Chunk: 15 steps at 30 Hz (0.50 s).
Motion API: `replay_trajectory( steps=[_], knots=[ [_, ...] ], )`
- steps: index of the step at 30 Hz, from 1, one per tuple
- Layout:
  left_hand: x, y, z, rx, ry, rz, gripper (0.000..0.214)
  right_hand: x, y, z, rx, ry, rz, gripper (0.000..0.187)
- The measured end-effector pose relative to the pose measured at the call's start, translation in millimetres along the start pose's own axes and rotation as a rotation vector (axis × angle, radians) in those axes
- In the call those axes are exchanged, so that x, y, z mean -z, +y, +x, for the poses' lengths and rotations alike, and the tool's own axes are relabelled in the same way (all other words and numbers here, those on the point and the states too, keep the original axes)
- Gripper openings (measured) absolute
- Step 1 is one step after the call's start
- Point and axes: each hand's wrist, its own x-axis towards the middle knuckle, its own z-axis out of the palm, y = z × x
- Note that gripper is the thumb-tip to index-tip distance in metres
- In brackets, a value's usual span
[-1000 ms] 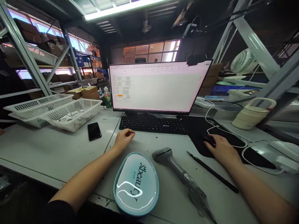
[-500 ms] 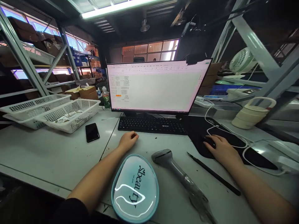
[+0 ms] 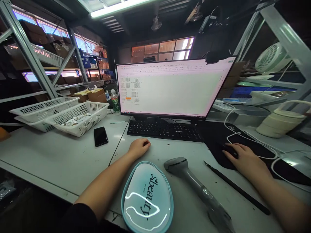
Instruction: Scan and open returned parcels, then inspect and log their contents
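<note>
My left hand (image 3: 139,148) rests on the table in a loose fist, just below the black keyboard (image 3: 160,130), and nothing shows in it. On the black mouse pad (image 3: 213,142), my right hand (image 3: 247,161) is curled over a dark computer mouse (image 3: 230,151). A teal-rimmed oval case (image 3: 147,197) lettered "beauty" lies near my left forearm. Right of it is a grey barcode scanner (image 3: 194,184), its handle seemingly wrapped in clear plastic. A slim black craft knife (image 3: 235,186) lies between the scanner and my right arm. The monitor (image 3: 167,89) shows a spreadsheet.
A black phone (image 3: 100,136) lies on the left. Behind it stand white perforated baskets (image 3: 80,127), one holding small items. A green-labelled bottle (image 3: 115,102) is beside the monitor. White cables (image 3: 273,161) cross the right side near a cream lidded container (image 3: 279,124).
The whole view has shifted, so the table things appear farther right. My left hand stays in place on the table, and my right hand is still on the mouse.
</note>
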Motion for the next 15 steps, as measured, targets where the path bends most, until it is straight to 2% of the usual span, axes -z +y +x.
replay_trajectory(
  steps=[11,15],
  knots=[
    [-0.8,-1.0,0.1,-0.013,-0.002,0.029,0.019,-4.8,4.2,2.5,-0.009,-0.001,-0.087,0.060],
    [-1.3,-1.6,0.1,-0.023,-0.001,0.043,0.018,-4.0,2.4,2.5,-0.014,-0.010,-0.107,0.057]
  ],
)
